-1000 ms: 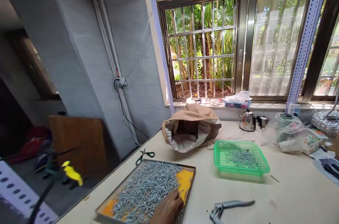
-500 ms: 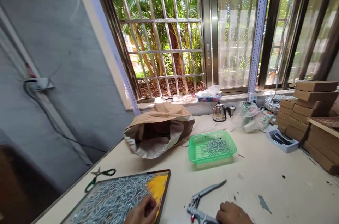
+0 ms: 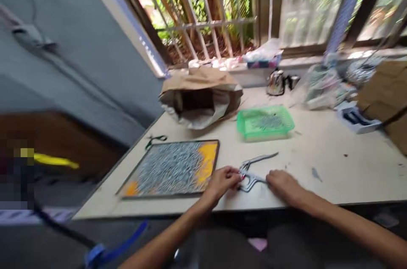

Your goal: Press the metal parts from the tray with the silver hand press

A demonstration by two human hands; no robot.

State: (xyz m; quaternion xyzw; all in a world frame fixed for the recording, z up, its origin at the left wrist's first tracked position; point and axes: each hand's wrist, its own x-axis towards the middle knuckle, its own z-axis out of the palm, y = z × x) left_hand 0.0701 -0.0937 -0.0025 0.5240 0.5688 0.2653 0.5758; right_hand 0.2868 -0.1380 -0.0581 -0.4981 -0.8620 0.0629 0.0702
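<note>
Bench, front edge: hand tool (image 3: pixel 254 170), handles apart, lying flat. Left hand (image 3: pixel 222 181) pinches at its head; right hand (image 3: pixel 282 184) rests curled on a handle. Tray (image 3: pixel 173 168) near full of metal pins; green basket (image 3: pixel 265 121) partly filled.

We see daylight pouring through the barred window (image 3: pixel 203 10), motion blur smearing everything, and edges bowed by the lens.

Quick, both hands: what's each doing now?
Left hand: fingers pinched at the head of the metal hand tool.
Right hand: on its handle; grip cannot be told.
</note>
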